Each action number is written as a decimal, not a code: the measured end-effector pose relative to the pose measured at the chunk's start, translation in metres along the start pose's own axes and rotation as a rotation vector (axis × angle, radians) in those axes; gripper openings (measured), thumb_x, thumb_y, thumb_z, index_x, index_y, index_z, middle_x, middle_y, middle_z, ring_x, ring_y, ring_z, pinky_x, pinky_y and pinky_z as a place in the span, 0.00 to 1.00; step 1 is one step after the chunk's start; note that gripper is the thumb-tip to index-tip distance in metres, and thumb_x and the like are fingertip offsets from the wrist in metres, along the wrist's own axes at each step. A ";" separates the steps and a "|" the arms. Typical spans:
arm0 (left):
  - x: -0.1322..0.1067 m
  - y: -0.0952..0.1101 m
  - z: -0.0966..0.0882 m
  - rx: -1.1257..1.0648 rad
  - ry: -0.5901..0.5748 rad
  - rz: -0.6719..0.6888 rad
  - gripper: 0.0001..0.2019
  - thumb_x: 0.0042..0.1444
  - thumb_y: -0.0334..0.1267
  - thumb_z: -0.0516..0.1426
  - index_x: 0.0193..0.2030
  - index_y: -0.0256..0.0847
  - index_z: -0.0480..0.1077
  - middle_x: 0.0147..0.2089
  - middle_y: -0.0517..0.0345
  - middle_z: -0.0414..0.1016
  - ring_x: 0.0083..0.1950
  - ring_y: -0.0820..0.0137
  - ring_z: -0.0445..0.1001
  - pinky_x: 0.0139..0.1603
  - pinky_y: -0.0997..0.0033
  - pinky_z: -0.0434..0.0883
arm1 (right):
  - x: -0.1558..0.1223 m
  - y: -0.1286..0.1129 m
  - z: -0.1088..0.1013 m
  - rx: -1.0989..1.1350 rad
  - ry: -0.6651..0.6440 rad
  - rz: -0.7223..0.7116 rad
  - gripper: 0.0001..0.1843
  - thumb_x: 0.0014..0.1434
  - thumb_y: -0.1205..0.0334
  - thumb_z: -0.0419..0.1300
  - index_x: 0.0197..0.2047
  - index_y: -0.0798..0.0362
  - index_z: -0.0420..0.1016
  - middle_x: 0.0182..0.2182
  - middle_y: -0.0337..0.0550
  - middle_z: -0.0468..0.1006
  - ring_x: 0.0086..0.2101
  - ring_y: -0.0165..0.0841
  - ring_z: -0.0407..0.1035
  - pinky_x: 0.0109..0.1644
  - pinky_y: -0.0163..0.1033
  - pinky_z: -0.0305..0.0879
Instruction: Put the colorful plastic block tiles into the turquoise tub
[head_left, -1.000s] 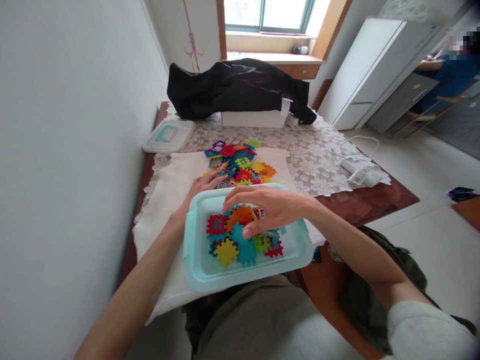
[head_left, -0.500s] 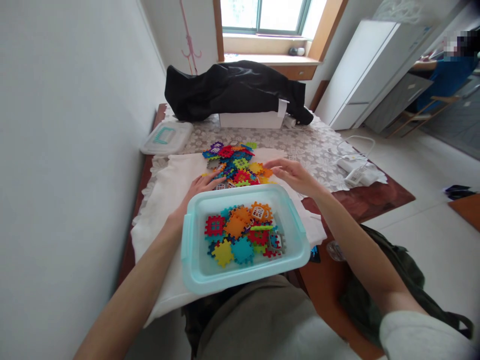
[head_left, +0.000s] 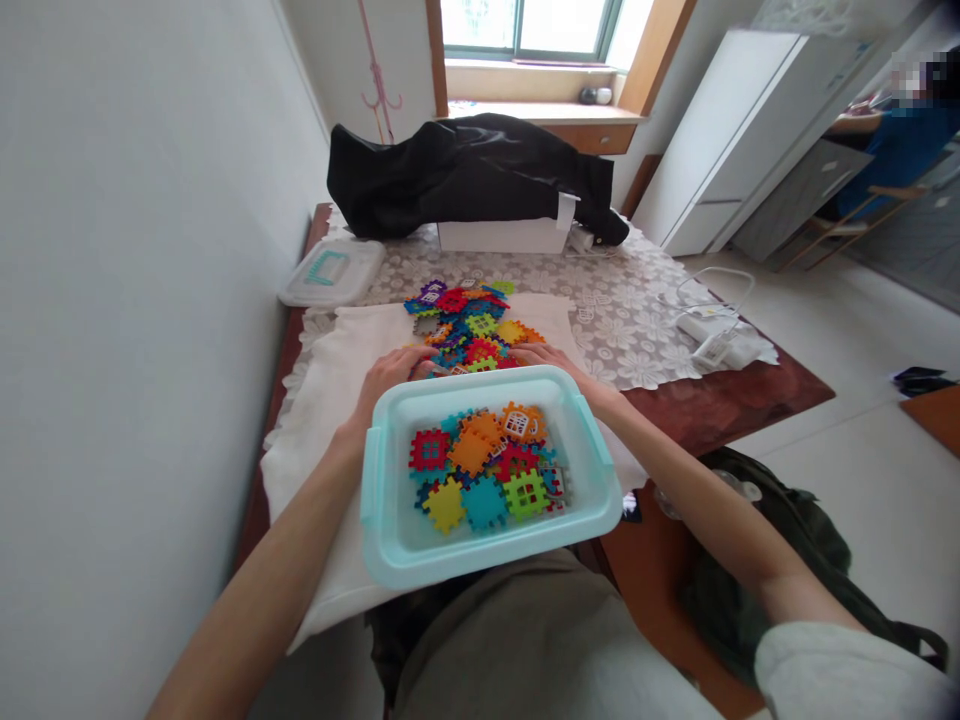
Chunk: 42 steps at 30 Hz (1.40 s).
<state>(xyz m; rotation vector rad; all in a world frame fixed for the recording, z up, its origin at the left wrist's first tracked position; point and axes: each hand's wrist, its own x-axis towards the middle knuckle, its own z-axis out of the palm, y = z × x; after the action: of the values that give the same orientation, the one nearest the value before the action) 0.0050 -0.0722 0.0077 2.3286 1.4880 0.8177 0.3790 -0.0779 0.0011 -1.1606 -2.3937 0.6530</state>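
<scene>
Teal plastic tray (head_left: 491, 383): lies within reach of both hands, loaded with interlocking tiles (head_left: 484, 465).
Left hand (head_left: 390, 372): open, fingers on the loose plastic tile pile (head_left: 465, 325).
Right hand (head_left: 544, 357): open, empty, beside that pile.

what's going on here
A person at a table has the left hand and the right hand at the near edge of a pile of colourful interlocking plastic tiles, neither visibly holding one. Just in front of the pile, a light teal plastic tub holds more of the tiles.
</scene>
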 end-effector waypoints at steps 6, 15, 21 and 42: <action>-0.004 0.001 0.002 0.006 0.099 -0.137 0.19 0.79 0.50 0.52 0.64 0.47 0.78 0.53 0.51 0.89 0.52 0.57 0.87 0.56 0.58 0.81 | 0.015 -0.008 -0.001 -0.045 0.024 0.014 0.35 0.74 0.61 0.63 0.81 0.41 0.69 0.73 0.52 0.76 0.73 0.50 0.69 0.82 0.62 0.64; -0.004 -0.009 0.005 0.045 -0.049 0.141 0.23 0.77 0.47 0.56 0.74 0.46 0.77 0.79 0.43 0.73 0.81 0.49 0.70 0.84 0.42 0.65 | 0.040 -0.025 0.017 -0.263 0.229 0.050 0.19 0.80 0.53 0.65 0.69 0.46 0.80 0.68 0.54 0.80 0.63 0.47 0.77 0.69 0.58 0.79; -0.006 -0.013 0.005 0.095 -0.174 0.137 0.28 0.73 0.43 0.59 0.78 0.51 0.74 0.87 0.48 0.63 0.86 0.49 0.63 0.87 0.41 0.59 | 0.029 -0.033 0.018 -0.290 0.232 0.035 0.22 0.78 0.50 0.68 0.69 0.50 0.79 0.66 0.53 0.80 0.59 0.45 0.80 0.64 0.56 0.83; -0.003 -0.004 0.000 0.190 -0.118 0.057 0.21 0.73 0.40 0.61 0.69 0.44 0.81 0.75 0.43 0.77 0.76 0.45 0.74 0.77 0.44 0.71 | 0.034 -0.033 0.012 -0.198 0.278 0.094 0.23 0.77 0.50 0.70 0.69 0.51 0.78 0.65 0.52 0.80 0.59 0.45 0.80 0.63 0.56 0.83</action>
<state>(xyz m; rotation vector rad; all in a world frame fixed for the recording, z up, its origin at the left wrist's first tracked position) 0.0006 -0.0732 0.0049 2.5178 1.5151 0.5618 0.3330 -0.0718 0.0155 -1.3539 -2.2146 0.2633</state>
